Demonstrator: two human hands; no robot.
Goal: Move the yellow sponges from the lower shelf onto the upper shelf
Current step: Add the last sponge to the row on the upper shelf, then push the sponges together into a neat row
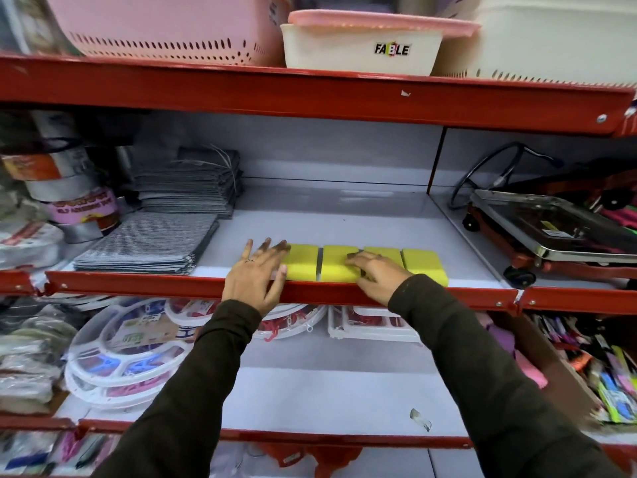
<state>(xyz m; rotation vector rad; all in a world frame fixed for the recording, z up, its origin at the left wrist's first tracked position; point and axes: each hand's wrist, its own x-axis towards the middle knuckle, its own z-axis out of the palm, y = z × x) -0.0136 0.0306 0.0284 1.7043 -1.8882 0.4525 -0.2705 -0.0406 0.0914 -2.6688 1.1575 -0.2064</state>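
Several yellow sponges (339,263) lie in a row along the front edge of the upper shelf (344,219), a white board with a red rim. My left hand (256,276) rests flat, fingers spread, against the left end of the row, touching the leftmost sponge (301,265). Fingers bent, my right hand (377,276) lies on top of the row, over the second and third sponges. The rightmost sponge (425,265) is uncovered. The lower shelf (327,395) below shows no sponges in its open middle.
Grey folded cloths (151,244) are stacked left of the sponges, with tape rolls (65,188) further left. A metal weighing scale (558,225) stands to the right. Round white organisers (127,353) sit on the lower shelf's left. Pink and white baskets (362,43) stand on the top shelf.
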